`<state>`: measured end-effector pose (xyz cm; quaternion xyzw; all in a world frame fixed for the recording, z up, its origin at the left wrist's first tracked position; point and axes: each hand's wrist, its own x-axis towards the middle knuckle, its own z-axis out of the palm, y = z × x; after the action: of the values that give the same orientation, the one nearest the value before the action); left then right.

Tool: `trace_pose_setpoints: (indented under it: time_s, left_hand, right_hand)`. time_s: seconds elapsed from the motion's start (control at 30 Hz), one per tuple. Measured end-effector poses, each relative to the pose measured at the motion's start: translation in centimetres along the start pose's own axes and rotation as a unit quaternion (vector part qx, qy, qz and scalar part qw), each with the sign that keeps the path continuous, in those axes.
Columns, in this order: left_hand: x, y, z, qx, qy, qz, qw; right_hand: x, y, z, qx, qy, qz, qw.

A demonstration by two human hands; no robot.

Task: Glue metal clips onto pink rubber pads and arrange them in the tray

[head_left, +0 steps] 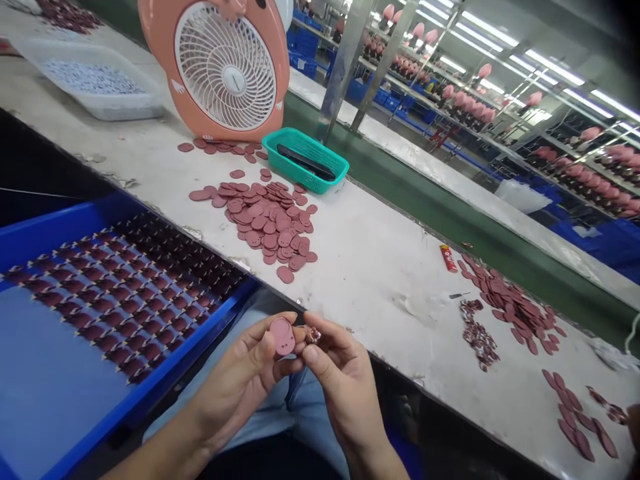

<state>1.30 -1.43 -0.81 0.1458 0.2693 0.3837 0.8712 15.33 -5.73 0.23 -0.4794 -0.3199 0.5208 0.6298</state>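
Between the thumb and fingers of my left hand (250,363) is a pinkish-red oval disc (283,335) with small holes near its lower edge. My right hand (337,367) pinches a small shiny reddish-brown and white piece (312,334) close beside the disc. Both hands are held together above my lap, just off the table's front edge. Whether the piece touches the disc I cannot tell. A heap of similar oval discs (270,217) lies on the table beyond my hands. Small shiny pieces (477,333) lie in a cluster to the right.
At left a blue tray (75,213) holds rows of dark red assembled parts. Behind the heap stand an orange fan (155,40) and a green basket (305,137) with a black object. Another disc pile (520,303), a red tube (449,259) and a white tub (120,107) are on the table.
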Motion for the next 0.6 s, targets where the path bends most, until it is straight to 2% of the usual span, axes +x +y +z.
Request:
trace_pose_setpoints:
  time_s: [0.1, 0.17, 0.3, 0.47, 0.6]
  left_hand:
    - [-0.4, 0.3, 0.3, 0.012, 0.015, -0.038, 0.999]
    - [-0.8, 0.6, 0.6, 0.026, 0.014, -0.064, 0.998]
    - [-1.0, 1.0, 0.7, 0.057, -0.008, -0.094, 0.994]
    - [-1.1, 1.4, 0.5, 0.087, -0.001, -0.108, 0.99]
    - [-1.4, 1.5, 0.4, 0.096, -0.006, -0.11, 0.989]
  right_hand:
    - [-0.2, -0.7, -0.7, -0.001, 0.039, -0.029, 0.999]
    - [-0.3, -1.6, -1.1, -0.026, 0.035, -0.041, 0.998]
    - [-0.5, -3.8, -1.6, -0.134, -0.02, -0.055, 0.989]
    - [0.0, -5.5, -1.6, -0.278, -0.104, -0.115, 0.948]
    - [0.3, -5.7, -1.3, -0.33, -0.132, -0.159, 0.921]
